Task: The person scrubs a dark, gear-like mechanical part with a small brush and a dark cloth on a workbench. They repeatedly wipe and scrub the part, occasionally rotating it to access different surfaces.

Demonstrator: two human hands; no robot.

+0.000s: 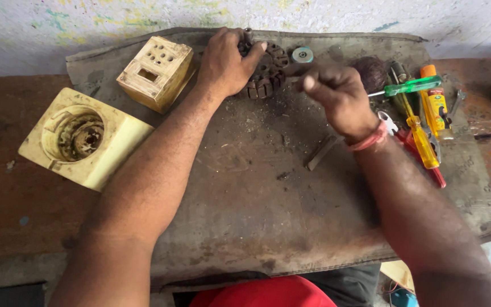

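Observation:
My left hand (223,62) grips a dark round slotted metal core (267,71) lying at the far edge of a grimy cloth mat (245,187). Just to its right, my right hand (339,96) is closed around a screwdriver with a green translucent handle (413,86); the handle sticks out to the right and the shaft is hidden by the fingers. A small round bearing (302,54) lies just beyond the core.
A yellowed plastic housing with a round opening (80,136) and a smaller yellowed box with holes (155,71) sit at left. Yellow and red screwdrivers (423,142), an orange tube (436,102) and a copper wire bundle (370,71) lie at right. A flat metal bar (322,152) rests mid-mat.

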